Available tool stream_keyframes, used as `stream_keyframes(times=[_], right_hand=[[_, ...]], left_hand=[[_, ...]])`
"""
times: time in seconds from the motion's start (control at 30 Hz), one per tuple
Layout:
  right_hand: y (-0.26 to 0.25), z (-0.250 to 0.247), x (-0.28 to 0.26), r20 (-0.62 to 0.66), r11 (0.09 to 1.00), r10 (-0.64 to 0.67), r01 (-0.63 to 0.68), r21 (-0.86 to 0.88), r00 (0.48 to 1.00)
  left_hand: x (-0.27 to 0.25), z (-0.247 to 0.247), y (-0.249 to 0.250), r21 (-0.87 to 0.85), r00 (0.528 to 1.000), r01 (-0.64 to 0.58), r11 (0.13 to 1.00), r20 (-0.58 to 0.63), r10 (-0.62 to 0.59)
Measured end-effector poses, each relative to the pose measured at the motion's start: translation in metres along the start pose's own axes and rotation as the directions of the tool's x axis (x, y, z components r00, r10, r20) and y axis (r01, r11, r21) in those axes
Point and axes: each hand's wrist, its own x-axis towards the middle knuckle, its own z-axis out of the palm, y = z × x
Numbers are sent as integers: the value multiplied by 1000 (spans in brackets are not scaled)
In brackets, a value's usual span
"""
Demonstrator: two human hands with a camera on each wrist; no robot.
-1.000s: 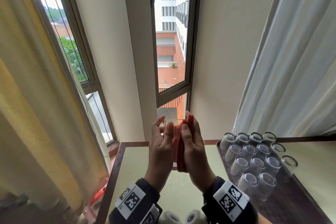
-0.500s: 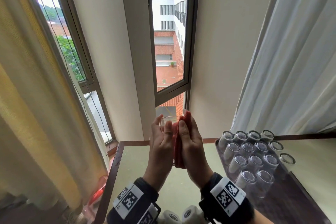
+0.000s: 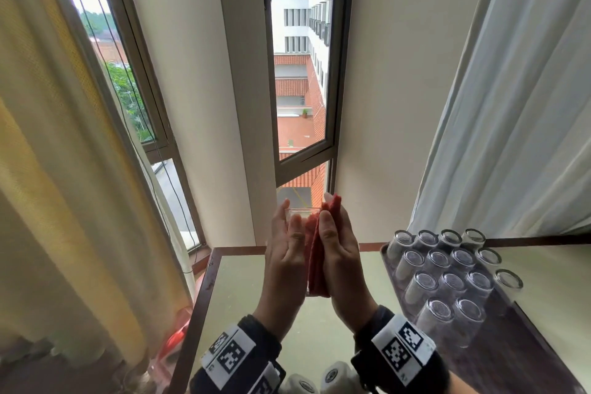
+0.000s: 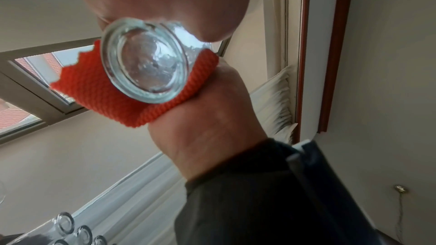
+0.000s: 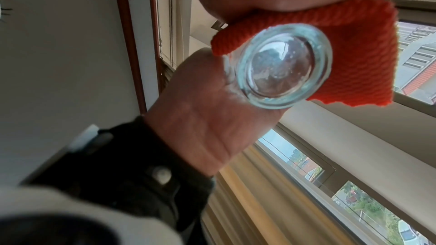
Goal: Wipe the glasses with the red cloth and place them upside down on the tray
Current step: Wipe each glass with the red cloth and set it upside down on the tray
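Observation:
I hold a clear glass (image 3: 302, 214) upright between my two palms, above the table's far edge. My left hand (image 3: 283, 265) presses its bare left side with straight fingers. My right hand (image 3: 343, 259) presses the folded red cloth (image 3: 315, 253) flat against its right side. Both wrist views look up at the thick glass base (image 4: 144, 66) (image 5: 280, 70), with the cloth (image 4: 94, 88) (image 5: 365, 53) wrapped along one side. Several glasses (image 3: 447, 272) stand upside down on the dark tray (image 3: 543, 358) at the right.
The green table top has a dark wood rim (image 3: 204, 297). A yellow curtain (image 3: 64, 201) hangs at the left and a white curtain (image 3: 511, 137) behind the tray. An open window (image 3: 303, 105) lies straight ahead. Something red (image 3: 179, 333) lies low beside the table's left edge.
Both hands stay pressed on the glass and cloth at about the same spot, lifted very slightly. Nothing was let go or picked up.

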Motion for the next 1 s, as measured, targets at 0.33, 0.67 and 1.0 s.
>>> stream_keyframes(times=[0.33,0.67,1.0], right_hand=[[0,3,1,-1,997,58,-58,50,998],[-1,-7,0,48,885,370,-368,286,928],[2,-15,2,242,615,547,-581,533,801]], left_hand=[[0,-3,9,-42,1000,10,999,8,-9],[7,-18,15,119,994,64,991,82,-74],[10,-26,18,92,993,-40,995,115,29]])
